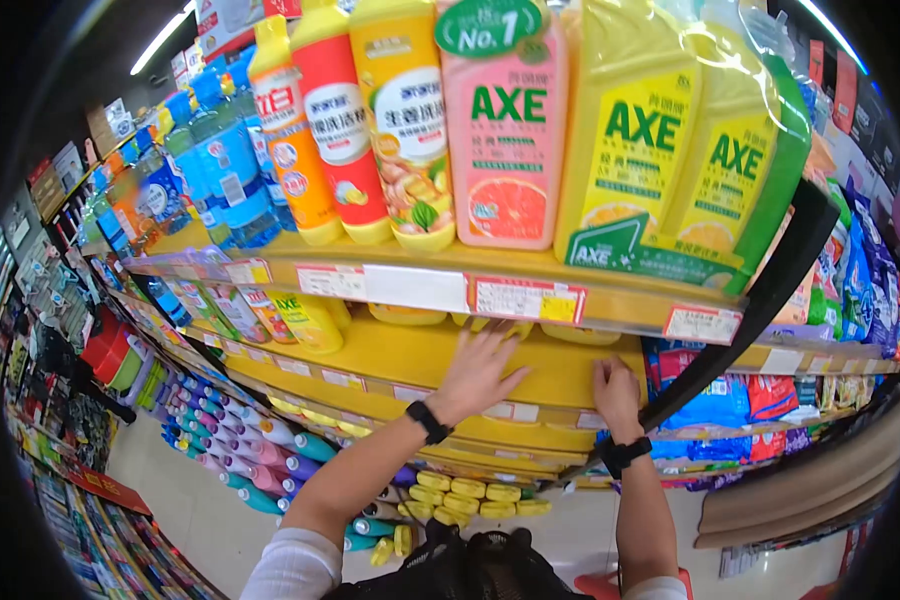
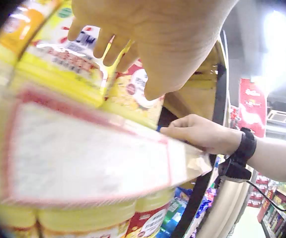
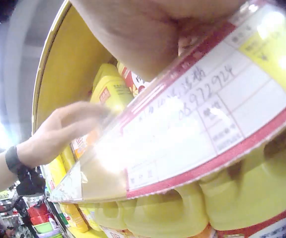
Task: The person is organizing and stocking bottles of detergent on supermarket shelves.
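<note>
My left hand (image 1: 480,372) reaches into the second shelf with its fingers spread and straight, the fingertips under the upper shelf's edge. In the left wrist view that hand (image 2: 148,42) lies over yellow dish soap bottles (image 2: 63,69), its fingers against their labelled fronts. My right hand (image 1: 618,393) is at the right end of the same shelf, fingers loosely curled, no object visible in it. In the right wrist view the price label strip (image 3: 182,119) partly covers the right hand (image 3: 138,34). A yellow bottle (image 3: 111,89) stands behind it.
Upright soap bottles, among them a pink AXE bottle (image 1: 505,130), fill the upper shelf above my hands. Further bottles (image 1: 310,320) stand left on the second shelf. A black shelf post (image 1: 760,290) rises beside my right hand. Yellow packs (image 1: 460,490) lie on the floor.
</note>
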The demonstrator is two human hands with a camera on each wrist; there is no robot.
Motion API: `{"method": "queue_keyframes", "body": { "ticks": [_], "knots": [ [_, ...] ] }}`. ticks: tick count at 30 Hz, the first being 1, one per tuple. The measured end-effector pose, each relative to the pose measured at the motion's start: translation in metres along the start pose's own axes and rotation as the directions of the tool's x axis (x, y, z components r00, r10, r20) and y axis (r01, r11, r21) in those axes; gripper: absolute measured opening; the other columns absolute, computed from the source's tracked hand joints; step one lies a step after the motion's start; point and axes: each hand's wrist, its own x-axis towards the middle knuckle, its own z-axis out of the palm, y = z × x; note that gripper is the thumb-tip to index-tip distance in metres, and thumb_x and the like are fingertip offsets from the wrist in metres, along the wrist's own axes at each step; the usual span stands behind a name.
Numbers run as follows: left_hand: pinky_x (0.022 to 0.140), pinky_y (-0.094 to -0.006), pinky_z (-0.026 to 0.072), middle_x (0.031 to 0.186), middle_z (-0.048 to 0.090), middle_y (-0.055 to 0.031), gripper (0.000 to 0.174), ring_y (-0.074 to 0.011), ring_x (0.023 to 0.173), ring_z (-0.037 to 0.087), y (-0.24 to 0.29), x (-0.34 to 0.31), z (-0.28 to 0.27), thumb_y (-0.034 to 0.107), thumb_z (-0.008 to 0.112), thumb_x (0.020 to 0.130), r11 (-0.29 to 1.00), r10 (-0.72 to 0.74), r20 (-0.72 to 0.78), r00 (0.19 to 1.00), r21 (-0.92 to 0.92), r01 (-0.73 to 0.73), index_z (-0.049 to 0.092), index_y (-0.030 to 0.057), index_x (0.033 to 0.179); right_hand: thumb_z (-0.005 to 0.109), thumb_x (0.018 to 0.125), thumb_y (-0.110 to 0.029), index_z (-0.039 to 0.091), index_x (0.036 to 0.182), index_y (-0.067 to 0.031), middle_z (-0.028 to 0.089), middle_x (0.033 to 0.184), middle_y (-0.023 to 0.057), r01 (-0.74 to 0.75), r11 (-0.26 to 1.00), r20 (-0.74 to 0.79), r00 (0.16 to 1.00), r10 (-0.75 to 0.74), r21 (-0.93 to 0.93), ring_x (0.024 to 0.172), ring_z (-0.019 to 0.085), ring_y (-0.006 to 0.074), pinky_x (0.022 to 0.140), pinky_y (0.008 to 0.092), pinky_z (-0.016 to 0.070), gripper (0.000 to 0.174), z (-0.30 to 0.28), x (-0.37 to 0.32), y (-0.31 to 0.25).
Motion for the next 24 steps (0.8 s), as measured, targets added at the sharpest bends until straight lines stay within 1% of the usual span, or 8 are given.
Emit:
{"method": "queue_keyframes", "body": {
  "ticks": [1,3,4,5,8,11,14,24],
  "knots": [
    [0.109,-0.0526,0.0303,0.133,0.053,-0.0187,0.048,-0.0342,0.128,0.046,-0.012,-0.014,-0.006,0.035,0.065,0.091,0.999,-0.05,-0.007,0.999,-0.002,0.05,0.057,-0.0005,0.122,0.06,0.094,-0.027,0.063,0.08,-0.0019,0.065,0.071,0.021,0.05,0.997,-0.018,0.999,-0.051,-0.053,0.068,0.064,0.0437,0.063,0.0536,0.0497,0.028,0.005,-0.001,0.002],
    [0.107,-0.0487,0.0348,0.126,0.059,-0.0177,0.043,-0.033,0.123,0.052,-0.033,-0.039,-0.015,0.033,0.066,0.091,0.986,-0.163,0.01,0.987,-0.023,0.163,0.061,-0.002,0.115,0.058,0.094,-0.032,0.064,0.073,-0.003,0.065,0.069,0.0213,0.073,0.983,0.022,0.997,-0.07,-0.166,0.067,0.063,0.0447,0.064,0.0539,0.0497,0.037,0.008,-0.001,0.0],
    [0.106,-0.0481,0.037,0.122,0.062,-0.0174,0.041,-0.033,0.121,0.054,-0.043,-0.051,-0.018,0.034,0.063,0.092,0.981,-0.193,0.019,0.981,-0.005,0.193,0.063,-0.0024,0.111,0.057,0.094,-0.034,0.064,0.068,-0.0034,0.065,0.07,0.0225,0.115,0.97,0.014,0.993,-0.115,-0.212,0.069,0.064,0.0436,0.065,0.0543,0.0501,0.04,0.012,0.0,0.0],
    [0.104,-0.0475,0.0393,0.117,0.064,-0.017,0.041,-0.033,0.119,0.056,-0.052,-0.061,-0.018,0.035,0.061,0.093,0.974,-0.227,0.026,0.974,0.01,0.227,0.065,-0.0028,0.106,0.057,0.094,-0.034,0.066,0.07,-0.0038,0.066,0.07,0.0232,0.116,0.954,0.012,0.993,-0.117,-0.276,0.068,0.065,0.043,0.066,0.0543,0.0509,0.04,0.015,0.003,-0.001],
    [0.101,-0.0463,0.0437,0.116,0.067,-0.0183,0.037,-0.0331,0.114,0.06,-0.067,-0.089,-0.012,0.03,0.06,0.092,0.979,-0.148,-0.135,0.98,0.122,0.164,0.067,-0.0034,0.105,0.057,0.093,-0.033,0.069,0.074,-0.0037,0.066,0.07,0.0231,0.088,0.934,0.013,0.996,-0.09,-0.346,0.068,0.066,0.043,0.069,0.0534,0.0516,0.036,0.016,0.005,-0.011],
    [0.098,-0.0445,0.047,0.116,0.068,-0.0206,0.035,-0.0327,0.11,0.064,-0.069,-0.1,-0.001,0.024,0.058,0.089,0.968,-0.159,-0.218,0.963,0.159,0.196,0.068,-0.0046,0.106,0.055,0.094,-0.031,0.069,0.074,-0.0015,0.068,0.072,0.0235,0.079,0.949,-0.031,0.995,-0.093,-0.304,0.068,0.066,0.0433,0.068,0.0532,0.0515,0.039,0.012,-0.001,-0.018],
    [0.099,-0.0439,0.0473,0.113,0.068,-0.0213,0.034,-0.0326,0.109,0.065,-0.067,-0.099,-0.001,0.021,0.057,0.087,0.969,-0.173,-0.264,0.949,0.128,0.212,0.068,-0.0054,0.105,0.056,0.093,-0.03,0.068,0.075,-0.0017,0.068,0.072,0.0231,0.072,0.952,-0.024,0.996,-0.083,-0.296,0.068,0.066,0.0433,0.068,0.0536,0.0509,0.036,0.008,-0.003,-0.021],
    [0.099,-0.0444,0.0474,0.114,0.068,-0.0216,0.035,-0.0326,0.11,0.065,-0.067,-0.1,0.001,0.019,0.055,0.085,0.969,-0.184,-0.253,0.95,0.114,0.218,0.068,-0.0061,0.105,0.057,0.092,-0.029,0.067,0.073,-0.002,0.067,0.07,0.0225,0.058,0.965,-0.047,0.996,-0.072,-0.254,0.068,0.065,0.0438,0.068,0.0533,0.0504,0.035,0.006,-0.005,-0.02]
  ]
}}
